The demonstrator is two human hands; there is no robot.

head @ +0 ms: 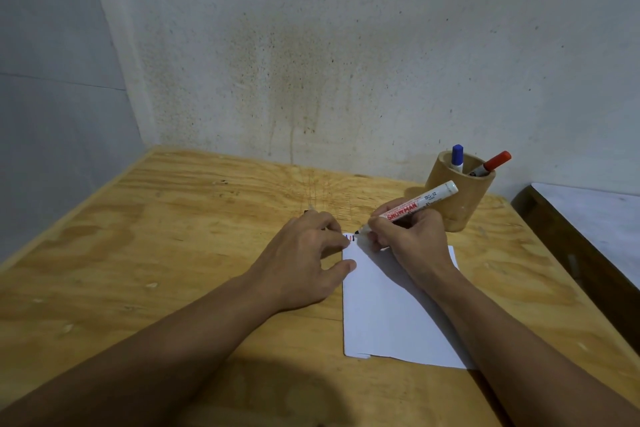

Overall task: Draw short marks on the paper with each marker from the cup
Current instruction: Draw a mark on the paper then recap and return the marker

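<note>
A white sheet of paper [391, 308] lies on the wooden table [156, 236]. My right hand [408, 236] grips a white uncapped marker [420, 201], its dark tip touching the paper's top left corner beside a few short marks [350, 238]. My left hand [304, 260] rests on the table with fingertips and thumb pressing the paper's left edge; something small and dark shows at its fingertips, too hidden to name. A round wooden cup [460, 198] stands behind my right hand, holding a blue-capped marker [457, 158] and a red-capped marker [491, 164].
A stained wall rises right behind the table, with another wall on the left. A dark bench with a pale top [588, 229] stands past the table's right edge. Bare wood spreads to the left of the paper.
</note>
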